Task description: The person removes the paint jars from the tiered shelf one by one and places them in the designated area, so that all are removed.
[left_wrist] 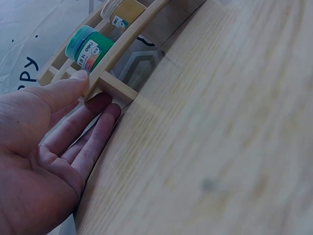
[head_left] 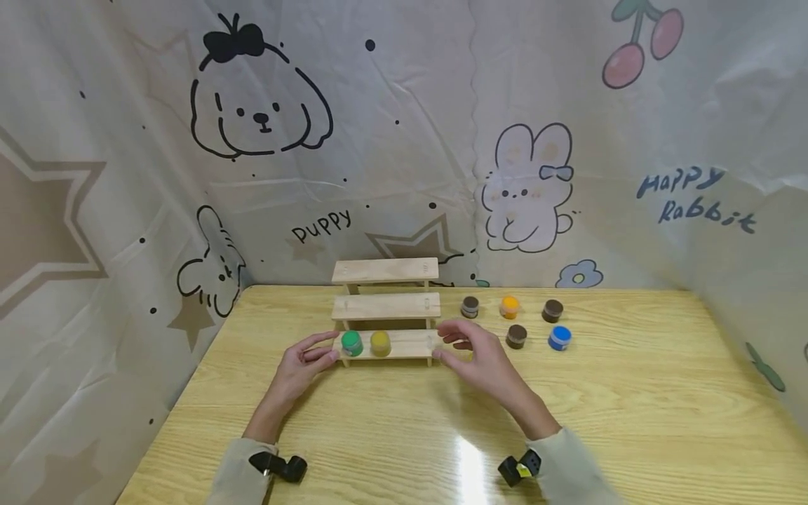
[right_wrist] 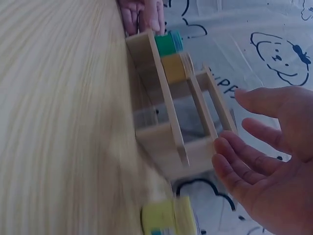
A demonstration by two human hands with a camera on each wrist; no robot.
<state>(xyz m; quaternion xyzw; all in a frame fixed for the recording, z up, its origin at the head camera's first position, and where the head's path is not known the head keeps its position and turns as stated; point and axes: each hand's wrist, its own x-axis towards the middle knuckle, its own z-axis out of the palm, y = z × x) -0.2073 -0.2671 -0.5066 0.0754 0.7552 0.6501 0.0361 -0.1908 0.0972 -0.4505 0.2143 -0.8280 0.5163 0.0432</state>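
A three-step wooden stand point(head_left: 410, 344) sits near the back wall. On its lowest board, toward the left, are a green paint jar point(head_left: 351, 343) and a dull-yellow paint jar point(head_left: 380, 344). My left hand point(head_left: 297, 370) grips the left end of that board, thumb beside the green jar and fingertips point(left_wrist: 105, 100) against the end support. At the opposite end, my right hand point(head_left: 482, 365) is spread with relaxed fingers and holds nothing. Another yellow jar point(right_wrist: 164, 216) stands on the table by the right hand, mostly hidden by it in the head view.
Right of the stand are several jars: dark ones point(head_left: 470, 306), an orange one point(head_left: 509, 306) and a blue one point(head_left: 559, 339). A printed cloth point(head_left: 404, 140) hangs behind and along the sides of the wooden table point(head_left: 379, 428).
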